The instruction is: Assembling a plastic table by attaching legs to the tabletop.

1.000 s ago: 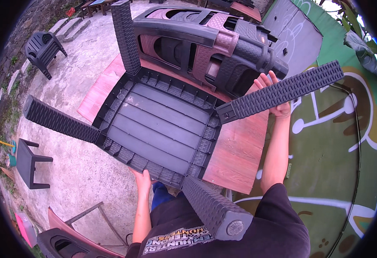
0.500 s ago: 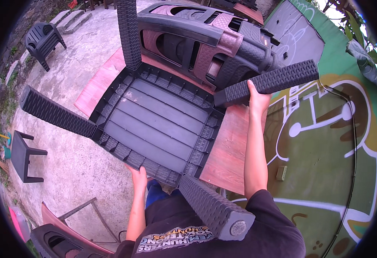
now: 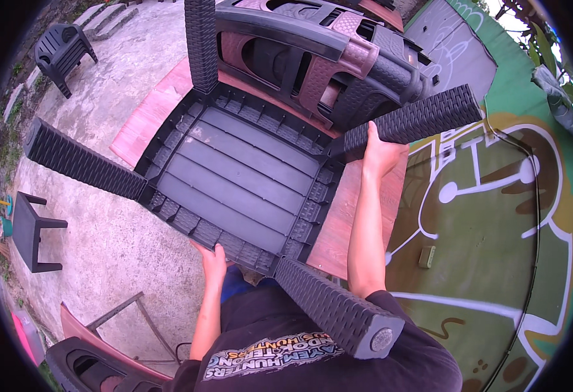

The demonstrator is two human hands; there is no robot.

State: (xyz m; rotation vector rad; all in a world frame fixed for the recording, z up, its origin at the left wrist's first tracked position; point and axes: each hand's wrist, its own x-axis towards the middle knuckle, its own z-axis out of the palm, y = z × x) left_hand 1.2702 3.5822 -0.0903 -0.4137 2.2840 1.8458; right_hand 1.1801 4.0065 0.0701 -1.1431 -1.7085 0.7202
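A dark grey plastic table (image 3: 241,179) is upside down in front of me, its ribbed underside facing up. Woven-pattern legs rise from its corners, one of them (image 3: 339,307) pointing back over my shirt. My right hand (image 3: 383,153) is wrapped round the far-right leg (image 3: 424,119), low down near the corner. With my left hand (image 3: 214,260) I grip the table's near rim, thumb on top and the fingers hidden beneath. Under the plastic table lies a reddish wood-look tabletop (image 3: 358,222).
Stacked grey and brown plastic chairs (image 3: 326,59) stand just beyond. At left on the concrete floor are a dark armchair (image 3: 63,55) and a small dark table (image 3: 32,232). Another chair (image 3: 90,366) is at lower left. A painted green wall (image 3: 482,261) runs along the right.
My right hand and the far-right leg have shifted slightly left, and that leg now sits closer against its corner. My left hand keeps its hold on the rim.
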